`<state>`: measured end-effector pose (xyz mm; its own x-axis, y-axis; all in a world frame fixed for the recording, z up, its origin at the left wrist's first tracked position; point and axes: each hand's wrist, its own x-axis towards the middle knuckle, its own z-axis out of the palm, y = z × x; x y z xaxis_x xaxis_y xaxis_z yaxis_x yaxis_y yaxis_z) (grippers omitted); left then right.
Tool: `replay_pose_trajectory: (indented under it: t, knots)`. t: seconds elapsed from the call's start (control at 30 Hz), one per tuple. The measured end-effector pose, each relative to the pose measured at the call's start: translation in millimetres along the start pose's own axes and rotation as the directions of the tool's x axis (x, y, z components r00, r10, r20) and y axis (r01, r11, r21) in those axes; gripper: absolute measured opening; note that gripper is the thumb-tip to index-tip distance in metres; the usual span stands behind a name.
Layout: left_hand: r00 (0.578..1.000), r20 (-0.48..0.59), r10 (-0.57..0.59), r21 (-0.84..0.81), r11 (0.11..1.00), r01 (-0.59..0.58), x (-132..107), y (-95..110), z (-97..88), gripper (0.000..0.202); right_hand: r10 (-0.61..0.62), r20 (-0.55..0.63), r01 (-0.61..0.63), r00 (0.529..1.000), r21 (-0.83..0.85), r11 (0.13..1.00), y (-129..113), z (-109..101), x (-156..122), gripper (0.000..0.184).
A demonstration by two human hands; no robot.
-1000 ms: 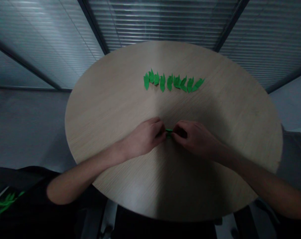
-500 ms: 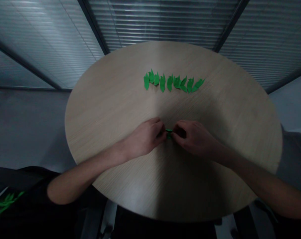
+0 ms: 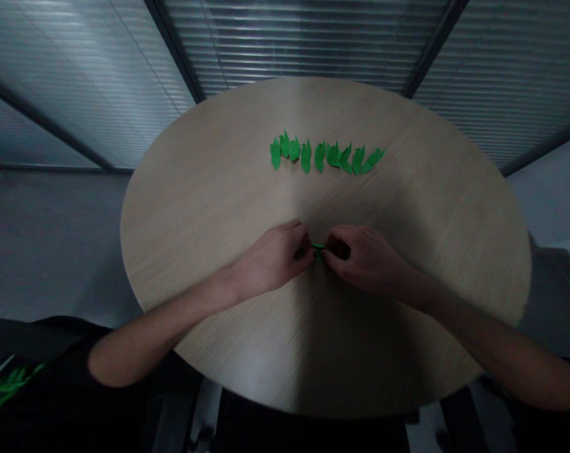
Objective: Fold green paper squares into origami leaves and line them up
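Both hands meet at the middle of a round pale wooden table [image 3: 209,189]. My left hand [image 3: 273,261] and my right hand [image 3: 363,259] are closed, each pinching one end of a small green paper piece [image 3: 318,248]. Only a sliver of the green piece shows between the fingertips; its shape is hidden. Both hands rest low on the tabletop.
A row of several folded green paper pieces [image 3: 323,156] lies across the far half of the table. Window blinds [image 3: 313,38] stand behind the table. More green pieces [image 3: 9,382] show at the bottom left, by my dark clothing.
The hands hold nearly the same place, pinching the green piece. The view has shifted slightly, nothing else moved.
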<state>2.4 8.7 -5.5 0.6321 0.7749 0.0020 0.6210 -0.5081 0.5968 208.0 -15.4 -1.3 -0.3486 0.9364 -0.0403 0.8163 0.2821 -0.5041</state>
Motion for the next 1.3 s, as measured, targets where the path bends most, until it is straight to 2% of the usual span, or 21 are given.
replay_pose_trajectory:
  t: [0.13,0.23,0.4,0.6,0.73,1.0,1.3]
  knots:
    - [0.999,-0.034,0.000,-0.033,0.999,-0.001,0,-2,0.5,0.011,-0.006,-0.019,0.005,1.000,-0.014,1.000,-1,0,-1,0.013]
    - [0.998,-0.060,0.010,-0.058,0.998,-0.014,-1,-5,1.6,0.012,0.034,-0.039,-0.034,0.999,-0.005,0.999,1,1,-1,0.012]
    - [0.998,-0.058,0.035,-0.073,0.997,-0.040,-2,-11,1.6,0.014,0.100,-0.048,-0.099,0.994,0.028,0.995,3,0,-1,0.030]
    - [0.999,-0.033,0.022,-0.104,0.994,-0.025,0,-11,-1.3,0.012,0.083,-0.018,-0.082,0.996,0.019,0.996,2,-1,1,0.028]
    - [0.998,-0.045,0.032,-0.059,0.998,-0.035,0,-10,0.7,0.011,0.073,-0.013,-0.073,0.997,0.027,0.997,3,-1,1,0.028]
    - [0.998,-0.054,0.013,-0.051,0.999,-0.016,1,-11,3.4,0.015,0.073,0.065,-0.080,0.995,0.118,0.990,6,-5,3,0.023]
    - [0.999,-0.040,-0.017,-0.054,0.998,0.015,2,-10,1.9,0.016,0.045,0.096,-0.058,0.994,0.134,0.989,11,-5,6,0.026]
